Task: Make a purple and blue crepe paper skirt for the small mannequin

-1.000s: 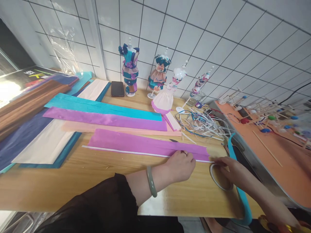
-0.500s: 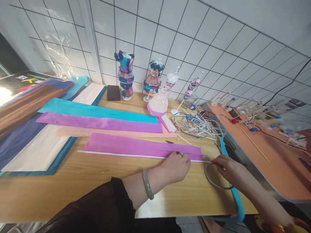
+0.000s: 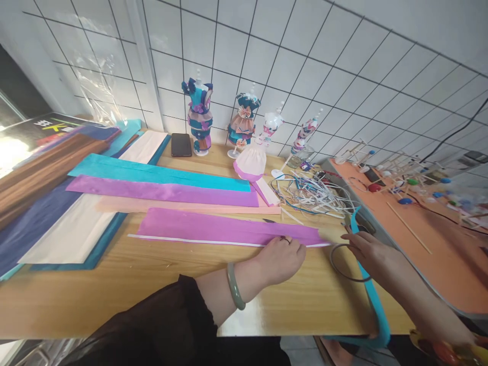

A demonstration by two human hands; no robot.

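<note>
A purple strip of crepe paper (image 3: 213,226) lies across the table, with white tape (image 3: 190,241) along its near edge. My left hand (image 3: 282,259) rests on the right part of that edge, fingers curled and pressed down on the purple paper. To its right, my right hand (image 3: 362,251) has its fingers closed on a thin ring-shaped roll of tape (image 3: 337,269), held above the table. The tape's loose end juts a little past the paper's right end, apart from my right hand. A long turquoise strip (image 3: 375,305) hangs beneath the right hand and over the table's front edge.
Turquoise (image 3: 160,173) and purple paper strips lie behind, with stacked paper sheets (image 3: 68,229) at left. Small dressed mannequins (image 3: 200,119), a phone (image 3: 181,145) and a tangled heap of paper scraps (image 3: 310,193) are farther back. An orange table (image 3: 427,229) adjoins at right.
My right hand with the roll has drawn slightly right, and the tape no longer reaches it from the paper. My left hand stays pressed on the paper. The view has shifted slightly.
</note>
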